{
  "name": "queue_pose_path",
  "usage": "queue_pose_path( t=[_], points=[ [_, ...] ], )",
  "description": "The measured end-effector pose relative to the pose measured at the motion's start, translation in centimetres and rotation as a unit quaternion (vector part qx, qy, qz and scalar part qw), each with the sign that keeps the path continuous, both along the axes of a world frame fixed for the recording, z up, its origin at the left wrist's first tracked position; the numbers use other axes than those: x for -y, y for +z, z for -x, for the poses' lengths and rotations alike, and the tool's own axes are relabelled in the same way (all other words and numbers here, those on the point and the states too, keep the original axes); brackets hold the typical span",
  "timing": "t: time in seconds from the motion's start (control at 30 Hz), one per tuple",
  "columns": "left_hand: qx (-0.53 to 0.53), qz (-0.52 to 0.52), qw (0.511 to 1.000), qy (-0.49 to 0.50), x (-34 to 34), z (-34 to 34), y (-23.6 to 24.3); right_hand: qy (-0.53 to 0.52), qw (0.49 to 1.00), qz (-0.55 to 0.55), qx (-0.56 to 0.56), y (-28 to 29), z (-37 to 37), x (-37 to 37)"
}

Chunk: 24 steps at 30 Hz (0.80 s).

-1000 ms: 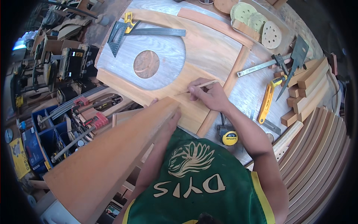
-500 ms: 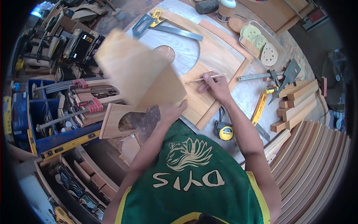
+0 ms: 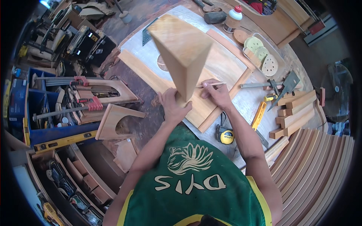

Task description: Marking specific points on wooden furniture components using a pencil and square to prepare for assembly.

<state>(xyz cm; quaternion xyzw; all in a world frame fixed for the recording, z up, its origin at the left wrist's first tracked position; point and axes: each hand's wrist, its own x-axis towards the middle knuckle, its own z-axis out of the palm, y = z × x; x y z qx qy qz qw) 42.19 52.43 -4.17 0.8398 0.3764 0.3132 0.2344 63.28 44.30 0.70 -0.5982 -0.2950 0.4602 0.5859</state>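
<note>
Gripping a thick wooden board [image 3: 184, 51] by its lower end w/ my L hand [image 3: 174, 107], fingers wrapped round it; on my feed it stands tilted over a flat wooden panel [image 3: 200, 115] on the counter [image 3: 296, 62]. Can't tell if they touch. My R hand [image 3: 218, 95] pinches a pencil [image 3: 221, 83] just beside the board. Tape measure [image 3: 226, 136] sits near my R forearm.
</note>
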Motion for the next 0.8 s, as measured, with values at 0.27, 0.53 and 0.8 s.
queue_pose_path(
  t=[0.27, 0.53, 0.8],
  points=[
    [-0.027, 0.023, 0.999, 0.022, 0.3, -0.6, 0.9, 0.022, 1.0, -0.022, -0.005, -0.6, -0.1, -0.1],
    [-0.017, 0.22, 0.975, 0.025, 0.8, -1.0, 1.4, 0.027, 0.996, -0.057, 0.065, -0.5, 0.2, 0.2],
    [-0.055, 0.132, 0.99, -0.004, 1.1, -1.8, 2.5, 0.044, 0.978, -0.14, 0.152, -1.6, 0.2, 0.0]
  ],
)
